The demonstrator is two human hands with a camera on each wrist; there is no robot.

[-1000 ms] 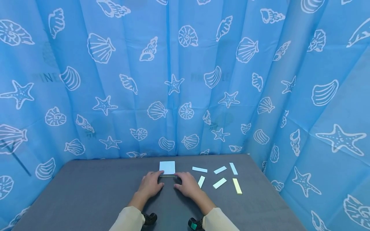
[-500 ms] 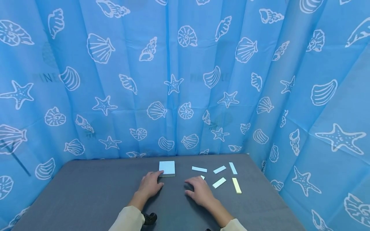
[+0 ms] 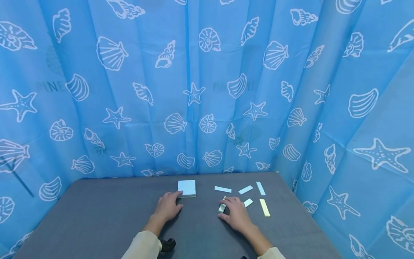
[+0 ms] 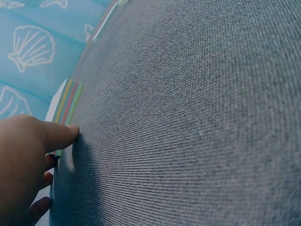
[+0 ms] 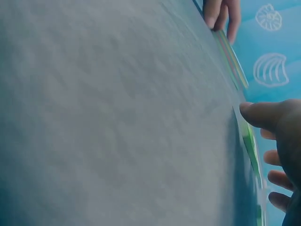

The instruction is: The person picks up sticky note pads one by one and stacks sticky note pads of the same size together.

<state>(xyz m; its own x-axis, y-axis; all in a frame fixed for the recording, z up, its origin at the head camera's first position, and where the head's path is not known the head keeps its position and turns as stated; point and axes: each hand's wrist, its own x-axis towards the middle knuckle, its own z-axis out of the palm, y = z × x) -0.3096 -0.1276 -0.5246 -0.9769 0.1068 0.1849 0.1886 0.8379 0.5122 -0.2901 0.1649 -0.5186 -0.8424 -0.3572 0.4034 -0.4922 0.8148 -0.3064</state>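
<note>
A square pad [image 3: 186,187] with a pale top, which looks like a stack of sticky notes, lies near the back of the table. Its edge in the left wrist view shows yellow, red and green layers [image 4: 68,103]. My left hand [image 3: 167,207] touches its near left corner, fingers spread and thumb apart. Over a small pale-green strip [image 3: 221,208] is my right hand [image 3: 237,214], thumb on the near side and fingers partly covering it. In the right wrist view the strip's green side [image 5: 250,146] shows behind the thumb; firm contact is not visible.
Around the right hand lie more strips: a bluish one [image 3: 223,189], a pale one [image 3: 245,190], an upright-lying one [image 3: 260,188], a yellow one [image 3: 265,208] and one half hidden [image 3: 248,202]. A blue shell-print curtain [image 3: 207,90] hangs behind the grey table [image 3: 97,216].
My right hand has left the pad's right side and moved right to the pale-green strip, now partly covering it. The left hand has stayed at the pad.
</note>
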